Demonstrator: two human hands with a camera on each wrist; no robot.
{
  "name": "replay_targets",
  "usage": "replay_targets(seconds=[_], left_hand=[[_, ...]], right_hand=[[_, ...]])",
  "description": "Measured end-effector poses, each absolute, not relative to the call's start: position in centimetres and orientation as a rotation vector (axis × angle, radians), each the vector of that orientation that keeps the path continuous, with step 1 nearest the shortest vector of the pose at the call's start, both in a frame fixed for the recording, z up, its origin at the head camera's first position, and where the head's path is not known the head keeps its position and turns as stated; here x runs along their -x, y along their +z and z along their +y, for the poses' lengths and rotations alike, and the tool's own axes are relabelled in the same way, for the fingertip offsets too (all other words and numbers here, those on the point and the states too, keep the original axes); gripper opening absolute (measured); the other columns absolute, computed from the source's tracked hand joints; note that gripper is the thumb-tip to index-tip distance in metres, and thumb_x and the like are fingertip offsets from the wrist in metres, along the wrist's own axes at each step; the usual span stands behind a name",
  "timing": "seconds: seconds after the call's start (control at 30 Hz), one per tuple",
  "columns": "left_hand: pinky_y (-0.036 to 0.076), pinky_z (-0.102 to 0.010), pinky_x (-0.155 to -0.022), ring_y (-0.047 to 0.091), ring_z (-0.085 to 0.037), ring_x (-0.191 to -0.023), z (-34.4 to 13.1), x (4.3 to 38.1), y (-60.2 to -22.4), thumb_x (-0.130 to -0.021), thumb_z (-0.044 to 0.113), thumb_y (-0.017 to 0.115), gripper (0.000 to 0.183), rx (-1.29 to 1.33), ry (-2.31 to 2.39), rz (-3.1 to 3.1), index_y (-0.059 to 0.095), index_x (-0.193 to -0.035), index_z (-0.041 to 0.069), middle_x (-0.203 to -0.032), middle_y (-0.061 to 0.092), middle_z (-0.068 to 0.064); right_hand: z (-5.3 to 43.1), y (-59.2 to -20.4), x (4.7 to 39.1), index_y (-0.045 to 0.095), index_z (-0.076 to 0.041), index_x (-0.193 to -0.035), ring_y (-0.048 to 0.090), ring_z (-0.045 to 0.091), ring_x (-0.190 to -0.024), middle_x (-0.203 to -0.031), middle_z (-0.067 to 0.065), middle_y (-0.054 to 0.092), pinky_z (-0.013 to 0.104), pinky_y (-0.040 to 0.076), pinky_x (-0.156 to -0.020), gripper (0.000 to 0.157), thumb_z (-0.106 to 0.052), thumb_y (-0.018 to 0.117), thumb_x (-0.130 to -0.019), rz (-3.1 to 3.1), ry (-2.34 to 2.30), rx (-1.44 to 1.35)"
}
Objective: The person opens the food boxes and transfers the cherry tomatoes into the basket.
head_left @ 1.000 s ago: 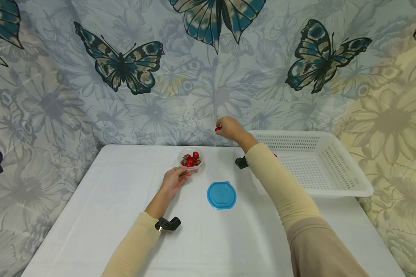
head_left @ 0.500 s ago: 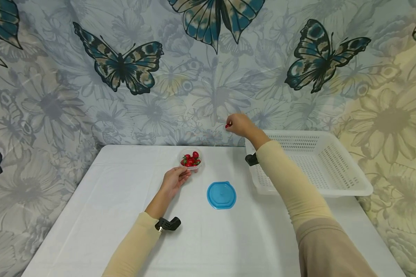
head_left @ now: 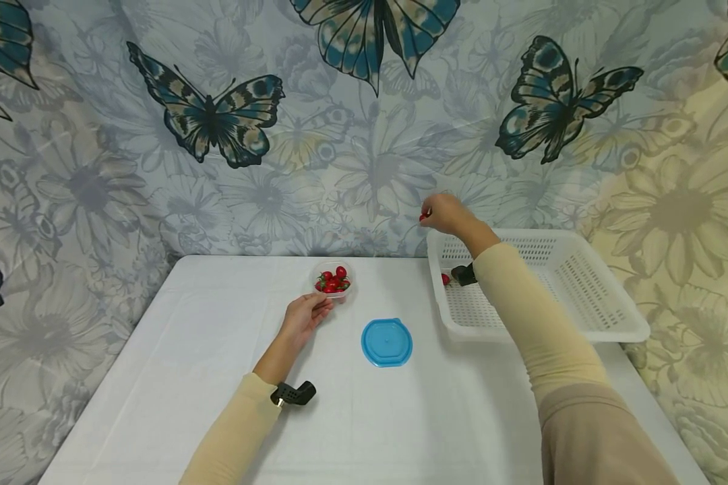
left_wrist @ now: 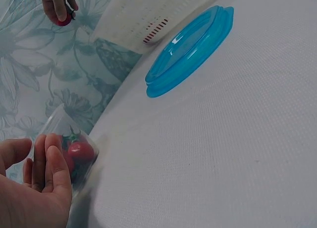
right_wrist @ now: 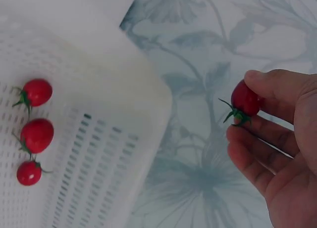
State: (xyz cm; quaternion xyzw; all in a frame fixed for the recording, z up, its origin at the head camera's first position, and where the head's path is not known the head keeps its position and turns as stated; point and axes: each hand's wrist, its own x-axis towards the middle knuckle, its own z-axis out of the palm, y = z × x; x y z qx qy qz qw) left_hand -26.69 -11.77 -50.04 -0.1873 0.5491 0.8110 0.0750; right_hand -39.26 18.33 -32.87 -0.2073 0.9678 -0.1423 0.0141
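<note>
My right hand [head_left: 451, 214] pinches a small red cherry tomato [right_wrist: 246, 98] between thumb and fingers, its green stem end pointing down and outward. It is raised near the left back corner of the white perforated basket [head_left: 603, 331]. Three cherry tomatoes lie in the basket in the right wrist view, among them a middle tomato [right_wrist: 37, 135]. My left hand [head_left: 303, 318] rests with loosely extended fingers right at the front of a small clear container [head_left: 334, 295]. Inside it are several cherry tomatoes [left_wrist: 80, 151] with green stems; the fingers partly hide them in the left wrist view.
A blue lid [head_left: 387, 343] lies flat on the white table [head_left: 364, 424], between the container and the basket. The basket stands at the table's back right. Behind the table's far edge rises a wall covering [head_left: 340, 162] printed with flowers and butterflies.
My right hand has moved right with the tomato, from beside the basket to its left back corner. A tomato in the basket has come into view beside the wrist. My left hand stays put.
</note>
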Motion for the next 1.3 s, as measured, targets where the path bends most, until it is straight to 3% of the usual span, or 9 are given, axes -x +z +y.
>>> replay_targets(seconds=[0.4,0.67,1.3], left_hand=[[0.056,-0.016,-0.07,0.067,-0.006,-0.071,-11.7,26.7,-50.1,-0.097,0.009,0.058,0.011,0.588,2.434,1.64,0.056,-0.105,0.002,-0.077,0.068,0.002],[0.056,-0.017,-0.071,0.068,-0.006,-0.074,-11.8,26.6,-50.1,-0.097,0.011,0.058,0.013,0.581,2.409,1.656,0.056,-0.107,0.002,-0.08,0.068,0.002],[0.055,-0.016,-0.071,0.068,-0.007,-0.076,-12.0,26.7,-50.2,-0.097,0.012,0.058,0.013,0.574,2.419,1.661,0.056,-0.106,0.003,-0.082,0.068,0.001]], right_hand=[[23.0,-34.9,39.3,0.07,0.006,-0.091,0.061,0.031,-0.081,-0.09,0.02,0.068,0.045,0.053,-0.075,0.018,-0.011,0.068,-0.086,2.963,-0.387,0.525],[25.6,-36.5,39.1,0.068,0.003,-0.093,0.06,0.028,-0.078,-0.089,0.017,0.069,0.041,0.052,-0.069,0.019,-0.015,0.067,-0.088,2.88,-0.319,0.383],[25.0,-41.4,38.4,0.069,0.003,-0.095,0.061,0.024,-0.074,-0.09,0.016,0.069,0.034,0.052,-0.064,0.021,-0.015,0.068,-0.083,2.715,-0.305,0.306]])
